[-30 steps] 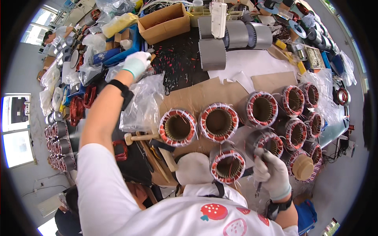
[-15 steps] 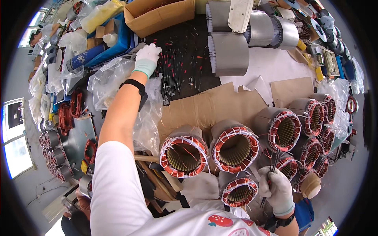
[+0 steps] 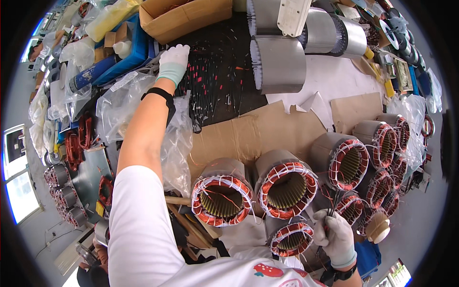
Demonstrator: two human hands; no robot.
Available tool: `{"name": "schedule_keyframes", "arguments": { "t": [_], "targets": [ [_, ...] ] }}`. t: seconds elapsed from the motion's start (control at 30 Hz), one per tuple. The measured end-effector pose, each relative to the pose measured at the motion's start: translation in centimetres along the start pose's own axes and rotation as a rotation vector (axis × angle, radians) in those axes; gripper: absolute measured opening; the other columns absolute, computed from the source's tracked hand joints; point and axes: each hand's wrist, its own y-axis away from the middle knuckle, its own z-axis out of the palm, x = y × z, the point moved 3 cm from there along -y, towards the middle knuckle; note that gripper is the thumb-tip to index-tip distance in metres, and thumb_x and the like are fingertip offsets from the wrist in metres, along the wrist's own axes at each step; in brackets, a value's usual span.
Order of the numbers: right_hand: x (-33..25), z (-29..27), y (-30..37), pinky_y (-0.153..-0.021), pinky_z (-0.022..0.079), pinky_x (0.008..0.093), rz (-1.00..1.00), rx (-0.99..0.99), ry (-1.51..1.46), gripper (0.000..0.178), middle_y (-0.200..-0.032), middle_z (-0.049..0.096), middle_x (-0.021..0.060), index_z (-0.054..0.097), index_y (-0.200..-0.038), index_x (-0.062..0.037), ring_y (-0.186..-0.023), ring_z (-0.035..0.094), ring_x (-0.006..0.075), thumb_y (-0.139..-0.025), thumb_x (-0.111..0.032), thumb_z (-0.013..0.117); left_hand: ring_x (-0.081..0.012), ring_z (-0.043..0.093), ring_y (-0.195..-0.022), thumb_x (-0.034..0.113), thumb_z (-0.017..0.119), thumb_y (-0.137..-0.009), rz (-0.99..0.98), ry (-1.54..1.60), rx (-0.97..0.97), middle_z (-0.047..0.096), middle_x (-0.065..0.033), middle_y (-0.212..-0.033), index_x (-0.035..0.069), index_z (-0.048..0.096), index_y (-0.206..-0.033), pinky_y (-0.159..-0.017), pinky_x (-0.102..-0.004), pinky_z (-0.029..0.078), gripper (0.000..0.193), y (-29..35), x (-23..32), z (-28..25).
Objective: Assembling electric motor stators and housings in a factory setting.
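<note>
My left hand (image 3: 174,61), in a white and pale-green glove, reaches to the far left edge of a dark mat (image 3: 229,31). Its fingers are bent together, tips hidden, so anything in them cannot be made out. Beside it lie many thin black wires (image 3: 203,88) with small red marks. Low on the right, my gloved right hand (image 3: 336,235) closes around a small bunch of thin black leads (image 3: 331,209). These leads stick up past its fingers, close to the wound motor stators (image 3: 288,190), grey cylinders with red copper windings laced in white cord. Another stator (image 3: 292,238) sits just left of that hand.
Bare grey stator cores (image 3: 279,64) lie at the back, below a white box-shaped fixture (image 3: 292,16). A cardboard box (image 3: 186,21), a blue bin (image 3: 129,55) and clear plastic bags (image 3: 125,103) crowd the far left. Cardboard sheet (image 3: 239,138) covers the middle.
My left hand has shifted slightly left and farther away, along the mat's edge. My right hand keeps hold of the black leads. The whole view has tilted a little.
</note>
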Motion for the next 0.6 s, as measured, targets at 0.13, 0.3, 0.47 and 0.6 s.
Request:
{"name": "schedule_keyframes", "arguments": {
  "t": [0.13, 0.3, 0.47, 0.6],
  "targets": [
    [0.5, -0.2, -0.4, -0.049, 0.033, 0.0251, 0.0, -0.036, -0.009, 0.035, -0.064, 0.052, 0.0078, 0.058, -0.113, 0.0058, -0.051, 0.041, 0.0113, -0.095, -0.023, 0.051, -0.0292, 0.068, -0.09, 0.013, 0.049, -0.091, -0.022, -0.118, -0.034, 0.064, -0.0119, -0.094, 0.007, 0.06, -0.097, -0.074, -0.0437, 0.056, 0.014, -1.0, -0.4, 1.3],
    [0.0, 0.2, 1.3, -0.048, 0.035, 0.0259, -0.036, -0.018, 0.018, 0.037, -0.061, 0.051, 0.0075, 0.058, -0.112, 0.0057, -0.049, 0.042, 0.012, -0.095, -0.026, 0.053, -0.0342, 0.068, -0.089, 0.015, 0.049, -0.094, -0.128, 0.054, 0.033, 0.066, -0.015, -0.094, 0.007, 0.056, -0.101, -0.075, -0.0461, 0.055, 0.014, -0.2, -2.8, -1.2],
    [0.3, -0.1, 4.9, -0.051, 0.032, 0.0239, -0.101, -0.072, -0.001, 0.033, -0.068, 0.054, 0.0072, 0.059, -0.115, 0.0047, -0.053, 0.039, 0.0099, -0.097, -0.02, 0.048, -0.0379, 0.064, -0.087, 0.014, 0.055, -0.096, -0.179, 1.01, 0.331, 0.068, -0.0171, -0.095, 0.004, 0.054, -0.109, -0.076, -0.0448, 0.051, 0.016, 4.1, 0.1, -13.8],
    [1.0, -0.3, 8.4, -0.052, 0.031, 0.0237, -0.112, -0.148, 0.042, 0.034, -0.069, 0.053, 0.004, 0.059, -0.116, 0.0048, -0.053, 0.037, 0.0085, -0.1, -0.021, 0.045, -0.0297, 0.066, -0.084, 0.001, 0.056, -0.087, 0.186, 0.979, 0.604, 0.069, -0.0104, -0.1, 0.005, 0.058, -0.104, -0.073, -0.0397, 0.051, 0.018, 14.9, 6.8, -28.9]
  ]
}}
